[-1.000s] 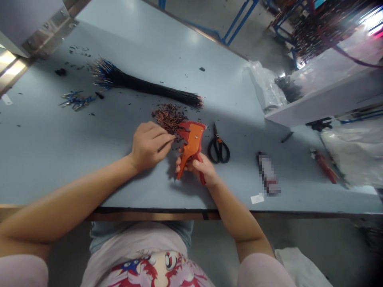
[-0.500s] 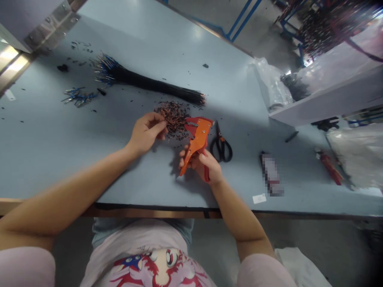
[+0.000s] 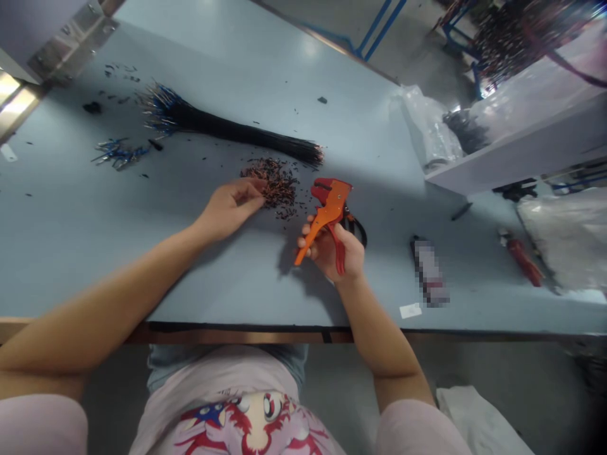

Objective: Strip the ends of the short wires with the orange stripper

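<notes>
Right hand: the grip is clenched around the red handles of an orange-and-red wire stripper. The tool is lifted and tilted, its orange head pointing away from the wrist, with no wire visible in it.

Left hand: palm down with the fingers loosely extended, so the grip looks released. The fingertips reach the near edge of a pile of short copper-cored wire bits. No held piece shows, though a thin strand would be hard to make out.

Just beyond the grip: black-handled scissors lie on the counter, partly hidden behind the stripper.

Farther beyond the grip: a long bundle of black wires lies across the counter, with blue-and-silver ends fanned out at its far left end. Well to the left sits a small heap of blue terminals, and dark scraps are scattered around it.

Right of the grip: a pixelated packet lies near the counter's front edge. Farther right is a red-handled tool. Up toward the far side, a clear plastic bag sits beside a white shelf.
</notes>
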Demonstrator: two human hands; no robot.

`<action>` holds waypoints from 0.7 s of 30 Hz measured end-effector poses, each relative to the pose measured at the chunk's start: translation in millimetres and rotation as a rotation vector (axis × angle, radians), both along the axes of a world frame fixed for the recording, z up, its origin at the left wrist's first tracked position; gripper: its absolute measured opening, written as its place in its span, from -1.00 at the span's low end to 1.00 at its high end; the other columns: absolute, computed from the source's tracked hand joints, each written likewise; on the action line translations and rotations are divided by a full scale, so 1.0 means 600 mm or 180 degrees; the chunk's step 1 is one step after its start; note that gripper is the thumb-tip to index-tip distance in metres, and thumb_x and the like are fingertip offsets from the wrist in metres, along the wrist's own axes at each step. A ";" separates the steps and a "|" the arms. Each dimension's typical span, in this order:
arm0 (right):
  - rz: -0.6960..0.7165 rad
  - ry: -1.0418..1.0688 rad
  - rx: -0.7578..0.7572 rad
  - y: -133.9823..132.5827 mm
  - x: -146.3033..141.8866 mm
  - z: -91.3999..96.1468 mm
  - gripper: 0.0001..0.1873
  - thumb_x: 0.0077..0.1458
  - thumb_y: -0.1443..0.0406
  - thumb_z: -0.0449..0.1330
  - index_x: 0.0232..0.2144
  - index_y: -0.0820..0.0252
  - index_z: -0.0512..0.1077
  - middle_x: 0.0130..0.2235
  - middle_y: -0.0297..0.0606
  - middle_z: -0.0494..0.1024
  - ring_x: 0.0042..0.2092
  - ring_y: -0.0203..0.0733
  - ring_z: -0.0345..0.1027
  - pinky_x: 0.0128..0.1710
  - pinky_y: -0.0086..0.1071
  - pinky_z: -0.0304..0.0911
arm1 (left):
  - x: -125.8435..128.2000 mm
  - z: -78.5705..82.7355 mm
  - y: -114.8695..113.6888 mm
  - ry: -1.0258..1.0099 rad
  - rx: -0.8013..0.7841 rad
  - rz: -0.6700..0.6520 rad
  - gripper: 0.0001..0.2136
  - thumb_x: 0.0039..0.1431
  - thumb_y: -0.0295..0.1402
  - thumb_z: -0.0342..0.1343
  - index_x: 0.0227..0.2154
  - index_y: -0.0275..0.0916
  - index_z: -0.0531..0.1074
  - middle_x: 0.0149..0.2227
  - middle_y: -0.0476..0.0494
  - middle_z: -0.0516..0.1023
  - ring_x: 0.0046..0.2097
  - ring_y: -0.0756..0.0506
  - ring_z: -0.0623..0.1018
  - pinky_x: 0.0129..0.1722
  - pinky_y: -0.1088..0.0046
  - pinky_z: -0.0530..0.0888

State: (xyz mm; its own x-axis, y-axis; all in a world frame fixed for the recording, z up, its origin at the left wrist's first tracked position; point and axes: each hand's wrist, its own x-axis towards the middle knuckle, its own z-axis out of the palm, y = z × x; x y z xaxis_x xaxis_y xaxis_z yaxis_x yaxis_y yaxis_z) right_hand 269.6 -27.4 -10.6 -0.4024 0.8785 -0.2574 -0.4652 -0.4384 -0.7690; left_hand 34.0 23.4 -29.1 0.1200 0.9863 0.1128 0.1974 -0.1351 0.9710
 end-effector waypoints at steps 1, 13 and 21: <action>0.0065 -0.0087 0.0001 0.000 0.000 -0.003 -0.67 0.12 0.11 0.10 -0.14 0.16 0.39 -0.22 -0.22 0.53 -0.28 -0.17 0.48 -0.29 -0.24 0.45 | -0.002 -0.004 0.006 -0.0177 -0.0049 0.0136 -0.83 0.01 -0.25 0.18 -0.55 -0.23 0.42 -0.18 -0.17 0.58 -0.15 -0.11 0.54 -0.16 0.35 0.46; 0.0487 -0.0610 0.0274 -0.001 -0.005 -0.021 -0.46 -0.06 0.23 0.36 -0.03 0.20 0.32 -0.05 -0.05 0.50 -0.07 -0.01 0.45 -0.22 -0.14 0.47 | 0.009 -0.021 0.002 -0.0310 0.0266 0.0638 -0.86 0.01 -0.25 0.22 -0.43 -0.21 0.52 -0.42 -0.04 0.57 -0.39 -0.02 0.50 -0.37 0.45 0.43; 0.0795 -0.0342 0.0142 -0.015 -0.011 -0.024 -0.49 -0.05 0.22 0.35 -0.05 0.23 0.35 -0.16 -0.15 0.51 -0.23 -0.14 0.47 -0.20 -0.15 0.45 | 0.012 -0.010 -0.013 0.0388 0.1103 0.0511 -0.92 0.09 -0.34 0.18 -0.40 -0.19 0.55 -0.34 -0.05 0.60 -0.24 -0.05 0.53 -0.16 0.40 0.45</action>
